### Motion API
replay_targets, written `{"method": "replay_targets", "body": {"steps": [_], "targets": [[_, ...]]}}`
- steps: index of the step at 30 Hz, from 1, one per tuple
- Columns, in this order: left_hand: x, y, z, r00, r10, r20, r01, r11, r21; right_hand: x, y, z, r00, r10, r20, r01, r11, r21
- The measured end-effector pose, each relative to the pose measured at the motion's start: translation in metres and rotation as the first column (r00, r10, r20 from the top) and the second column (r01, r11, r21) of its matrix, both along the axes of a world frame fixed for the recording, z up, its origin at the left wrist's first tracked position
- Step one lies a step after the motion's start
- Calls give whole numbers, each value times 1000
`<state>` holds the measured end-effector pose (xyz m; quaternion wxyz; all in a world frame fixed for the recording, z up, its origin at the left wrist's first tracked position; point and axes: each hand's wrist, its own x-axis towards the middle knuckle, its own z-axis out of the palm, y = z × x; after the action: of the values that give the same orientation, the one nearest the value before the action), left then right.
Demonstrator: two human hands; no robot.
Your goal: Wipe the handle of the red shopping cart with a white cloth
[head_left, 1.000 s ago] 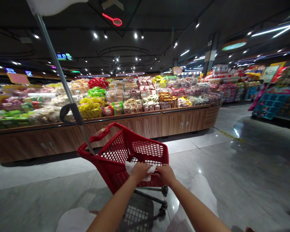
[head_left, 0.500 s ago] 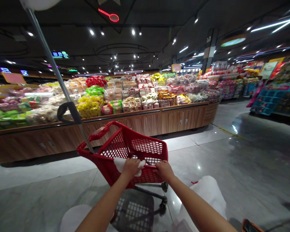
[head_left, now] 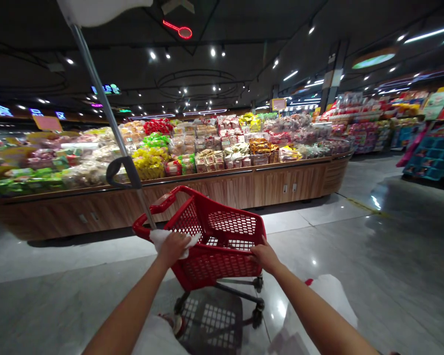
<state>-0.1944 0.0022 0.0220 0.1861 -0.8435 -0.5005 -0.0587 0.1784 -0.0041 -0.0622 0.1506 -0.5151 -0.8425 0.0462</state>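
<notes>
A red plastic shopping cart (head_left: 229,222) with latticed sides stands in front of me, its handle toward the upper left. My left hand (head_left: 174,246) is closed over a white cloth (head_left: 159,238), pressing it on the near rim close to the handle end. At the other end of that rim, my right hand (head_left: 265,255) grips the cart's corner, fingers curled over the edge. A metal pole (head_left: 99,93) with a dark grey looped grip (head_left: 123,172) rises from the cart's handle end.
Beyond the cart runs a long wooden display counter (head_left: 229,191) heaped with packaged snacks (head_left: 151,160). Blue racks (head_left: 429,155) stand at the right. Grey glossy floor (head_left: 340,246) lies around the cart, and its black wheels (head_left: 258,313) show below.
My left hand has slid the cloth leftward along the near rim toward the handle. My right hand stays at the corner. The view has shifted slightly left.
</notes>
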Motion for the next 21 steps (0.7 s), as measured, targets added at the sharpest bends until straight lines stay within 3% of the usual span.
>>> {"method": "replay_targets", "body": {"steps": [3, 6, 9, 13, 15, 18, 21], "targets": [[-57, 2, 18, 996, -78, 36, 75, 994, 79, 2, 6, 1, 1000, -28, 0, 28, 999, -15], [-72, 0, 16, 993, -101, 67, 92, 988, 121, 5, 11, -2, 999, -47, 10, 48, 998, -37], [-51, -3, 2, 991, -26, 132, 3, 986, 165, 12, 16, -3, 993, -115, 39, 117, 993, -27], [4, -3, -18, 983, 26, 181, -51, 990, 134, 5, 23, 9, 965, -251, 81, 253, 967, -23], [35, 0, -26, 981, 11, 194, -26, 997, 76, -14, 24, 20, 978, -198, 65, 198, 980, 4], [69, 4, -33, 974, -46, 220, 46, 999, 9, -53, 24, 31, 999, 29, -44, -27, 999, 37], [68, 1, -34, 971, -137, 196, 137, 990, 14, -77, 26, 25, 976, 136, -169, -136, 991, 11]]}}
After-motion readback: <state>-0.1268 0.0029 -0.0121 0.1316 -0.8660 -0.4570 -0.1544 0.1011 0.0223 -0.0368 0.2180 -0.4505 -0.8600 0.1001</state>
